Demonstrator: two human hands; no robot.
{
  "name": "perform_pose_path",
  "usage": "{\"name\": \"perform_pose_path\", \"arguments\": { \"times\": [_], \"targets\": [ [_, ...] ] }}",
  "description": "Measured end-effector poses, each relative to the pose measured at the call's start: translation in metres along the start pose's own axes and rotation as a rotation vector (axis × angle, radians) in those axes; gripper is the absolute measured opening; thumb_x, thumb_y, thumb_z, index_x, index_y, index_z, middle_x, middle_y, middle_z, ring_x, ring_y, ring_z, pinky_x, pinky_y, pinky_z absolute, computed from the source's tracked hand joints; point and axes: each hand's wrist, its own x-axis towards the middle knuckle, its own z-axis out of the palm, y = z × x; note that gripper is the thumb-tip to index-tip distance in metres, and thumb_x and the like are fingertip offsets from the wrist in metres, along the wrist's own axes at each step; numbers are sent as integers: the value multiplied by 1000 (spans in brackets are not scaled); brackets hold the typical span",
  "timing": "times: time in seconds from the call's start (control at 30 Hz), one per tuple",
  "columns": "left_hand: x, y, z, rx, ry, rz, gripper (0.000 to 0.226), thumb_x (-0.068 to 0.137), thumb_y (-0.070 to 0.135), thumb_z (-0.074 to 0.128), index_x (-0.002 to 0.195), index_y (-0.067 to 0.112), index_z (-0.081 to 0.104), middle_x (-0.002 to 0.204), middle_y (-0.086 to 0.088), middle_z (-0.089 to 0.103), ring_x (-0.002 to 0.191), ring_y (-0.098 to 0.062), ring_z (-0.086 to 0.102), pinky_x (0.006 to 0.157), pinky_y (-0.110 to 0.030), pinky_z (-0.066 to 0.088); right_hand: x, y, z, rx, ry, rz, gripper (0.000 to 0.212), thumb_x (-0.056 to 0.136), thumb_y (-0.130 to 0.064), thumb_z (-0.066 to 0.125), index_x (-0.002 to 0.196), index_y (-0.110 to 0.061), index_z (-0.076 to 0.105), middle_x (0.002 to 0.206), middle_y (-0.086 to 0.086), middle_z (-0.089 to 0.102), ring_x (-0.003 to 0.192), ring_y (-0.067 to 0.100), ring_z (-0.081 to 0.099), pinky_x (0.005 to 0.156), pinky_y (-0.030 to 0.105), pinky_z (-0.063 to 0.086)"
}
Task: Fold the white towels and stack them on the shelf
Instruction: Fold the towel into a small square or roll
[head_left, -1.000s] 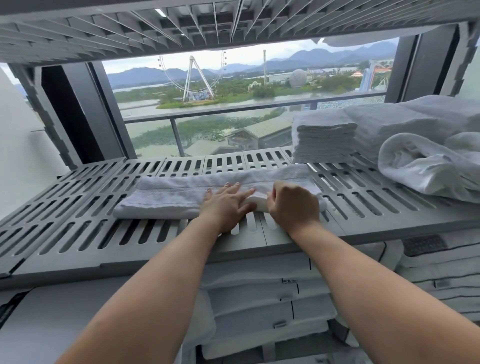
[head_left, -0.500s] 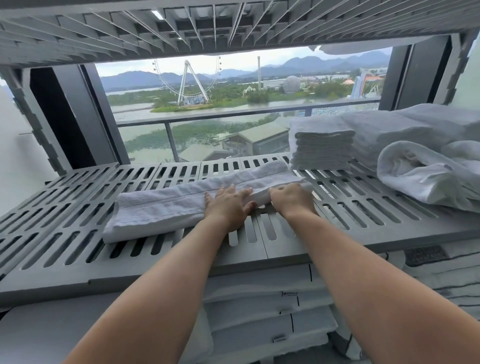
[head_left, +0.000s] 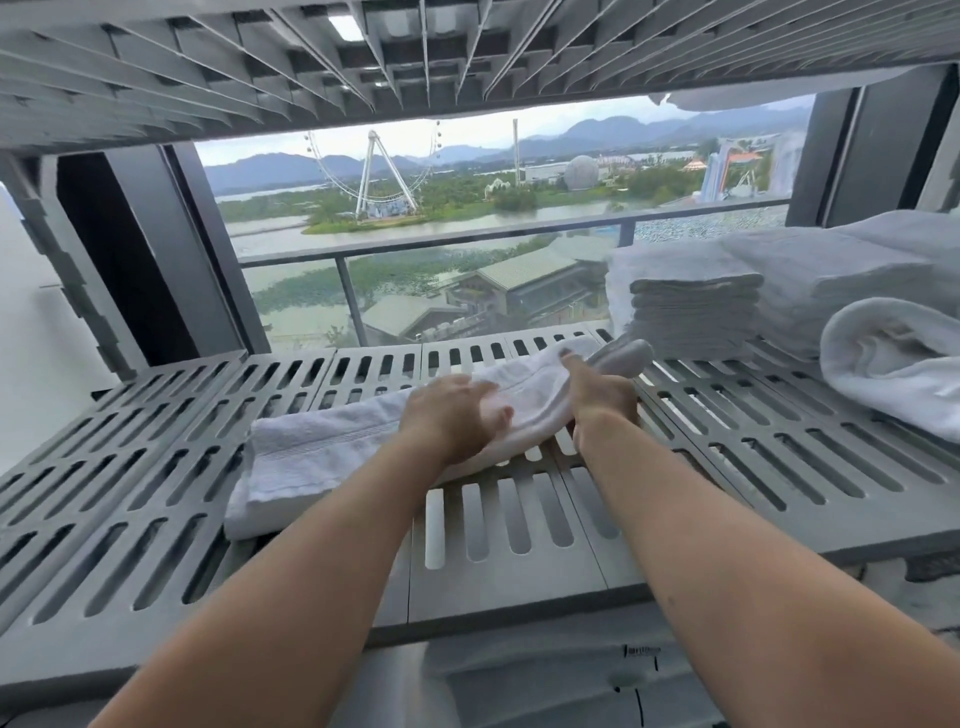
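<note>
A long folded white towel (head_left: 332, 452) lies slantwise on the grey slatted shelf (head_left: 130, 519), its left end near the front, its right end further back. My left hand (head_left: 452, 415) presses flat on the towel's middle, fingers spread. My right hand (head_left: 597, 395) grips the towel's right end and lifts it off the slats, so the end curls up. A neat stack of folded white towels (head_left: 691, 312) stands at the back right of the shelf.
A loose crumpled white towel (head_left: 893, 364) and bigger folded towels (head_left: 841, 270) fill the shelf's right side. Another slatted shelf (head_left: 363, 62) hangs close overhead. White folded linen (head_left: 545, 675) sits on the level below. A window with a railing is behind.
The towel has slid further back and turned more slantwise. My right hand has gone from resting on its right end to gripping and raising it. My view has moved closer.
</note>
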Motion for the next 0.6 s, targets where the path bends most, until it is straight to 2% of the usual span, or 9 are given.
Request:
{"name": "perform_pose_path", "arguments": {
  "times": [0.1, 0.17, 0.23, 0.3, 0.37, 0.43, 0.53, 0.6],
  "targets": [
    [-5, 0, 15, 77, -174, 1, 71, 93, 76, 15, 157, 46, 15, 169, 0, 6, 155, -25, 5, 122, -57, 7, 2, 6, 6, -153, 27, -139, 54, 77, -39, 80, 114, -5, 61, 107, 11, 72, 92, 27, 72, 86, 34, 58],
    [-6, -2, 16, 86, -193, 34, 72, 91, 79, 10, 157, 48, 6, 168, 1, -2, 155, -24, -4, 123, -57, 1, 0, 7, 7, -170, 53, -204, 43, 79, -23, 76, 114, -6, 59, 111, 11, 71, 96, 28, 71, 83, 29, 55],
    [-9, -2, 14, 90, -193, 43, 72, 93, 77, 10, 157, 46, 6, 169, 1, -1, 155, -23, -4, 124, -54, 3, -4, 8, 6, -151, 48, -234, 31, 83, -14, 66, 113, -10, 57, 111, 9, 70, 99, 28, 69, 83, 28, 53],
    [-15, 1, 12, 69, -159, 2, 69, 97, 71, 14, 158, 41, 15, 169, 1, 6, 155, -20, 4, 124, -49, 11, -7, 10, 4, -144, 36, -274, 26, 89, -18, 60, 114, -13, 55, 111, 7, 69, 102, 30, 67, 87, 32, 52],
    [-23, 0, 8, -8, -109, -97, 64, 100, 66, 17, 157, 38, 25, 167, 0, 16, 153, -20, 16, 120, -46, 22, -10, 12, 2, -169, 34, -318, 30, 94, -24, 57, 120, -11, 52, 114, 10, 68, 106, 35, 65, 91, 39, 51],
    [-34, -7, 2, -4, -67, -214, 63, 99, 65, 24, 155, 36, 30, 165, -2, 23, 151, -23, 24, 117, -47, 27, -12, 15, 1, -161, 19, -358, 36, 96, -22, 54, 129, -10, 46, 120, 15, 66, 109, 38, 63, 93, 43, 50],
    [-51, -19, -5, 140, -78, -395, 74, 89, 77, 27, 153, 41, 29, 165, -7, 23, 152, -29, 18, 119, -57, 14, -23, 13, 1, -136, 14, -491, 41, 99, -15, 51, 137, -4, 40, 126, 21, 64, 113, 41, 60, 91, 38, 44],
    [-63, -20, -5, 105, -161, -480, 80, 84, 85, 20, 155, 49, 16, 169, -4, 5, 154, -32, 1, 115, -66, -3, -33, 10, 4, -121, 16, -604, 45, 99, -13, 52, 140, -1, 38, 127, 24, 62, 113, 43, 60, 91, 37, 41]
  ]
}}
